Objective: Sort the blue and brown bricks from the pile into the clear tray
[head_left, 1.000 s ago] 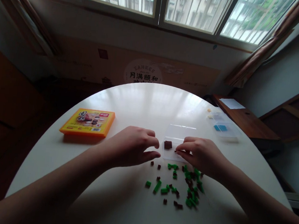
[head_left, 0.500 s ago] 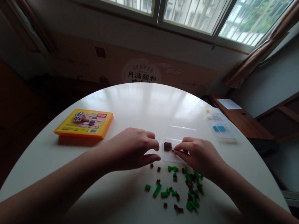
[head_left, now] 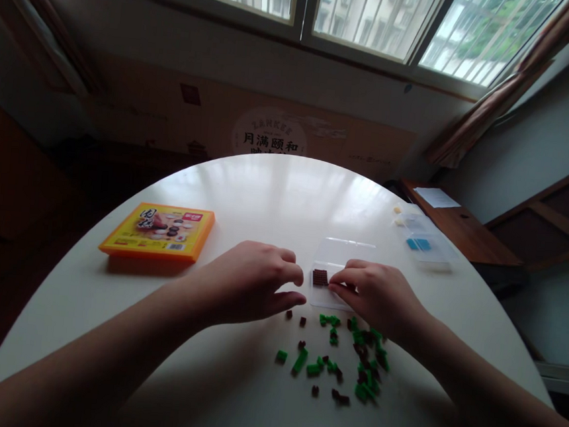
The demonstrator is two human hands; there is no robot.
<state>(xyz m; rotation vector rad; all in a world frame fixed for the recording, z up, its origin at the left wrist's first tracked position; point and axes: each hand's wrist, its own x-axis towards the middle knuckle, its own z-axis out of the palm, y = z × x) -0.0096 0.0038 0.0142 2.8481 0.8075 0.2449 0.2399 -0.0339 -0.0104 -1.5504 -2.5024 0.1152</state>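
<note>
My right hand (head_left: 375, 288) has its thumb and index finger pinched at the right side of a dark brown studded patch of building blocks (head_left: 320, 278). A small brown block shows only barely at those fingertips. The patch lies in the left part of a clear plastic box (head_left: 334, 299) with its lid (head_left: 346, 249) folded back. My left hand (head_left: 263, 281) hovers left of the box, thumb and fingers apart, holding nothing. Below both hands, loose green and brown blocks (head_left: 367, 373) are scattered, with a brown one (head_left: 303, 321) near my left thumb.
On the left of the round white table (head_left: 246, 190) lies an orange and yellow Go game box (head_left: 158, 232). Clear plastic boxes (head_left: 433, 256) with blue and pale yellow pieces sit at the right edge. Beyond them is a wooden desk (head_left: 481, 237) with paper on it.
My right fingertips have shifted slightly left, closing the small gap to the brown patch. My left hand stays almost where it was. The camera view has shifted a little.
</note>
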